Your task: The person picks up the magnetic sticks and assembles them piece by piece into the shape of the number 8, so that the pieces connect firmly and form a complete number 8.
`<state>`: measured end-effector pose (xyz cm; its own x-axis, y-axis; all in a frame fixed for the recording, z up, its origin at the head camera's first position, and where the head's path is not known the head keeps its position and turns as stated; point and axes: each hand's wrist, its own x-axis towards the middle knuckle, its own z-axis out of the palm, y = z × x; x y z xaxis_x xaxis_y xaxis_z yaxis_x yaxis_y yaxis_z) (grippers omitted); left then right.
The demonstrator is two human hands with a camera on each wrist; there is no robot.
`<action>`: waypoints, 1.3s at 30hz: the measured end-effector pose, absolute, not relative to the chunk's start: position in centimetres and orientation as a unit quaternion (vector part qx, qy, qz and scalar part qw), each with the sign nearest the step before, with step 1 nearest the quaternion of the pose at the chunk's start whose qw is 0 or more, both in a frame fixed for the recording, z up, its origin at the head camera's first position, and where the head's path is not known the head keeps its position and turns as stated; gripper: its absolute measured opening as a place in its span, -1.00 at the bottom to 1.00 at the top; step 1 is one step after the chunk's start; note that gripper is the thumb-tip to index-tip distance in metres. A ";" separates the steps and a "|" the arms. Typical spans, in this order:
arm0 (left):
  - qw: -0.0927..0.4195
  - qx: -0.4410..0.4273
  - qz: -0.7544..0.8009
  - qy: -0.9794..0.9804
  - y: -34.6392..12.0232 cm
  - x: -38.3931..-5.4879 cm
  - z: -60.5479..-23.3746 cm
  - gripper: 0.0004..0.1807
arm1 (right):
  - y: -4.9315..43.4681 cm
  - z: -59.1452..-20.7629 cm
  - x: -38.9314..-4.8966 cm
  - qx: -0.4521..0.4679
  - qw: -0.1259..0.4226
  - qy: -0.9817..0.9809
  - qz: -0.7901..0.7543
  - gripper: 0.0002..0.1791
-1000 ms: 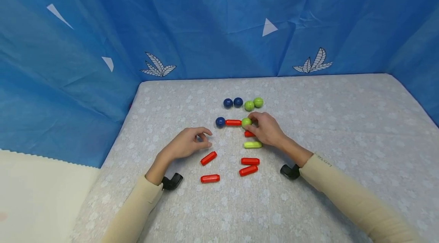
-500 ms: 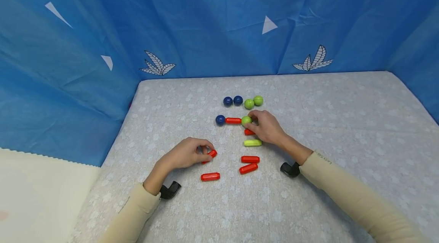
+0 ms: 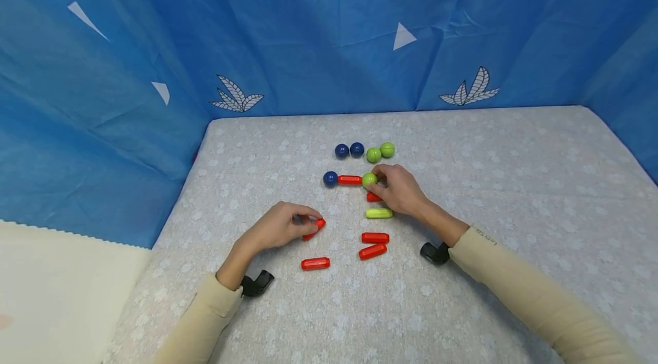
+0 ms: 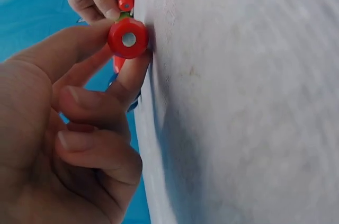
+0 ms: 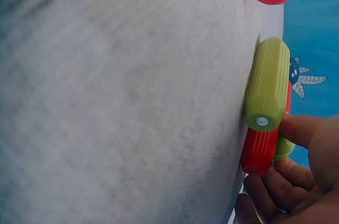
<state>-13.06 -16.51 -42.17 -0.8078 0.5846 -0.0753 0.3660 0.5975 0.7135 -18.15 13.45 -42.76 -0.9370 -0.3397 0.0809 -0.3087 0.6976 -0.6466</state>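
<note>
My left hand [image 3: 280, 228] pinches a red magnetic rod [image 3: 321, 223] between thumb and fingers, low over the cloth. In the left wrist view, the silver disc on the end of that rod faces the camera. Farther up the table, my right hand [image 3: 403, 190] holds a green ball [image 3: 368, 180] with thumb and forefinger. This ball sits at the right end of a red rod [image 3: 350, 180], whose left end meets a dark blue ball [image 3: 330, 179]. Partly covered by the right hand is another red rod [image 3: 373, 196]; a yellow-green rod [image 3: 379, 213] lies just nearer.
Two blue balls [image 3: 341, 151] and two green balls [image 3: 373, 154] stand behind the joined pieces. Nearer lie a pair of red rods [image 3: 375, 237] and a single red rod [image 3: 315, 263]. Blue curtain [image 3: 329, 38] hangs along the table's back edge.
My left hand has come down nearer the body and taken the slanted red rod between its fingertips. The right hand stays on the green ball.
</note>
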 end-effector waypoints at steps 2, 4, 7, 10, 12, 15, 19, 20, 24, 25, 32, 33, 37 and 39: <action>0.146 0.260 0.363 0.883 -16.3 -13.3 -42.2 -0.78 | 13.5 -42.8 -18.2 -0.175 0.021 0.922 -0.346 -0.68; 0.140 0.248 0.368 0.885 -16.0 -13.6 -42.2 -0.77 | 13.5 -42.7 -18.2 -0.172 0.021 0.923 -0.344 -0.67; 0.123 0.231 0.379 0.888 -15.5 -14.3 -42.1 -0.76 | 13.5 -42.7 -18.1 -0.169 0.022 0.924 -0.342 -0.67; 0.099 0.215 0.381 0.894 -15.0 -14.9 -42.0 -0.76 | 13.4 -42.8 -18.1 -0.170 0.024 0.924 -0.342 -0.66; 0.086 0.203 0.379 0.899 -14.6 -15.2 -42.0 -0.77 | 13.3 -42.8 -18.1 -0.171 0.024 0.924 -0.342 -0.66; 0.075 0.186 0.372 0.906 -14.2 -15.6 -41.9 -0.77 | 13.2 -42.8 -18.1 -0.172 0.023 0.924 -0.341 -0.66; 0.068 0.167 0.373 0.910 -13.8 -15.8 -41.9 -0.76 | 13.2 -42.7 -18.1 -0.173 0.020 0.924 -0.339 -0.69; 0.066 0.162 0.375 0.910 -13.7 -15.8 -41.9 -0.76 | 13.1 -42.7 -18.1 -0.173 0.020 0.924 -0.339 -0.70; 0.055 0.150 0.387 0.908 -13.4 -15.9 -42.0 -0.75 | 13.2 -42.6 -18.1 -0.169 0.020 0.926 -0.338 -0.70; 0.052 0.148 0.389 0.908 -13.3 -16.0 -42.1 -0.75 | 13.2 -42.6 -18.1 -0.169 0.020 0.926 -0.337 -0.70; 0.043 0.119 0.388 0.913 -12.2 -16.2 -42.5 -0.72 | 13.3 -42.6 -18.1 -0.169 0.018 0.926 -0.338 -0.71; 0.043 0.114 0.387 0.914 -12.1 -16.2 -42.5 -0.72 | 13.3 -42.6 -18.1 -0.169 0.019 0.925 -0.339 -0.71; 0.045 0.102 0.385 0.916 -11.9 -16.3 -42.5 -0.72 | 13.3 -42.6 -18.1 -0.170 0.019 0.925 -0.340 -0.72; 0.046 0.101 0.384 0.917 -11.9 -16.3 -42.5 -0.72 | 13.3 -42.6 -18.2 -0.171 0.019 0.925 -0.339 -0.72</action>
<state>-16.30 -11.88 -42.53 -0.9756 0.2193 -0.0066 0.1492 0.6853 0.7128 -18.17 13.28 -42.64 -0.9409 -0.3289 0.0803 -0.3028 0.7114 -0.6342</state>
